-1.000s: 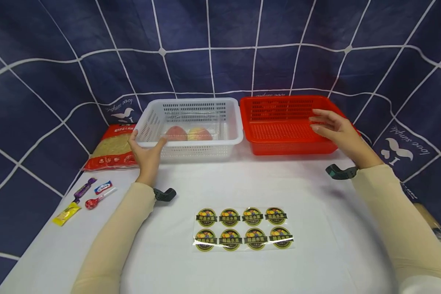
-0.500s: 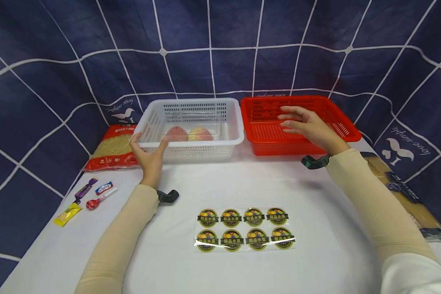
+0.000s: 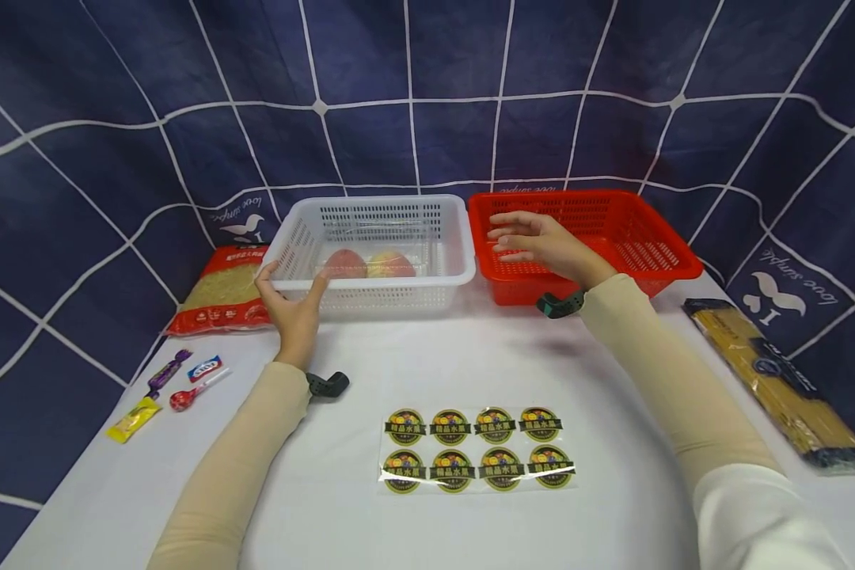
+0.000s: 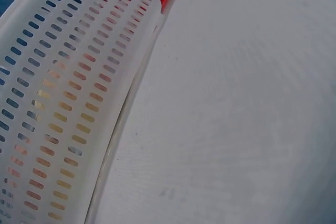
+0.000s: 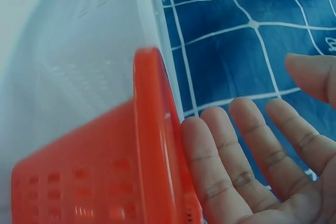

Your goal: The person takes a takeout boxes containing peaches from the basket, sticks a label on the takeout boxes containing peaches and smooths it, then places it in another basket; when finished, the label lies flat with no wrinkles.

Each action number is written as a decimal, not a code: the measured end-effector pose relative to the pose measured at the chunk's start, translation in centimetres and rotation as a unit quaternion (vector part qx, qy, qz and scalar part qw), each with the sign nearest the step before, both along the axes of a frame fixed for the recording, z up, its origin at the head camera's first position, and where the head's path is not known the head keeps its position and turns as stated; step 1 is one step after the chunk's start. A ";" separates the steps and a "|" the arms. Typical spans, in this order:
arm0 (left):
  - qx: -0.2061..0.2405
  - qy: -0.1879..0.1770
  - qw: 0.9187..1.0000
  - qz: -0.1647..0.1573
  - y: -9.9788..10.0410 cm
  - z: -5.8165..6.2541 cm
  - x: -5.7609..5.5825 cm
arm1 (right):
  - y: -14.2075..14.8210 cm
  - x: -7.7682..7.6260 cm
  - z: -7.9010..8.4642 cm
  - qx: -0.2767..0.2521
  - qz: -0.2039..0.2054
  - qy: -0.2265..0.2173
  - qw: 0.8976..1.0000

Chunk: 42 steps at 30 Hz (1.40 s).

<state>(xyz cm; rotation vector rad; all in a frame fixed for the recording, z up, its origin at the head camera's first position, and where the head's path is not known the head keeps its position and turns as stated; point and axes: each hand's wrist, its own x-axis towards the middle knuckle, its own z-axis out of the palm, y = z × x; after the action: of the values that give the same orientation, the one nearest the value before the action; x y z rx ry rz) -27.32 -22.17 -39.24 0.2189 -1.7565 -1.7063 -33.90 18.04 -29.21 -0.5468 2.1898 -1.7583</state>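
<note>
My left hand (image 3: 292, 317) is at the front left corner of a white plastic basket (image 3: 392, 297), thumb and fingers spread apart, with fingertips right at the rim. Inside the basket, two reddish-yellow round fruits (image 3: 390, 264) lie under clear plastic. The left wrist view shows the basket's slotted wall (image 4: 68, 87) but not the hand. My right hand (image 3: 541, 244), relaxed with its fingers extended, hangs over the left part of a red basket (image 3: 648, 281) and holds nothing. In the right wrist view its fingers (image 5: 252, 150) are beside the red rim (image 5: 149, 103).
A sheet of round fruit stickers (image 3: 477, 451) lies on the white tablecloth (image 3: 313, 491). On the left are a red food bag (image 3: 217, 297), a lollipop (image 3: 185, 398) and several wrapped candies (image 3: 134, 419). A pasta pack (image 3: 777, 372) lies right. A blue checked cloth (image 3: 456, 142) hangs behind.
My right hand has moved left across the red basket, from its right side to its left part. The left hand stays at the white basket's corner. The pasta pack has come into full view.
</note>
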 end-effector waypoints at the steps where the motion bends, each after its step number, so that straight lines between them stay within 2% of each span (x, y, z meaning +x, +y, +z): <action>1: 0.000 0.000 1.000 0.000 -0.1 -0.2 -0.1 | -0.4 -0.2 -0.1 -0.009 -0.002 -0.005 1.000; 7: -0.006 -0.004 1.000 -0.008 -0.3 -0.4 0.0 | -2.9 -1.0 -0.3 -0.049 0.000 -0.021 0.999; 13: -0.012 -0.011 1.000 -0.013 -0.2 -0.2 0.3 | -4.9 -1.8 -0.3 -0.049 -0.001 -0.033 0.998; 16: -0.009 -0.014 1.000 -0.016 0.1 0.2 0.7 | -5.8 -2.2 -0.3 -0.054 0.001 -0.048 0.997; 22: 0.003 -0.012 1.000 -0.026 1.1 1.8 1.9 | -7.7 -2.6 0.2 -0.056 0.002 -0.075 0.996; 27: 0.008 -0.008 1.000 -0.026 1.3 2.0 2.0 | -9.4 -3.0 0.4 -0.054 0.003 -0.083 0.995; 37: 0.010 0.005 1.000 -0.021 1.4 2.3 2.2 | -13.3 -3.9 -0.4 -0.056 -0.066 -0.076 0.993; 42: 0.016 0.005 1.000 -0.026 1.3 2.2 2.1 | -14.6 -4.0 -1.1 -0.031 -0.098 -0.063 0.993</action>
<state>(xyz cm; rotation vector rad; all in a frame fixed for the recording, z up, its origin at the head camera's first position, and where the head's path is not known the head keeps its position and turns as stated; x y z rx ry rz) -25.20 -20.83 -37.08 0.1793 -1.7419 -1.7711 -37.86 3.45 -30.33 -0.2317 2.1703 -1.9085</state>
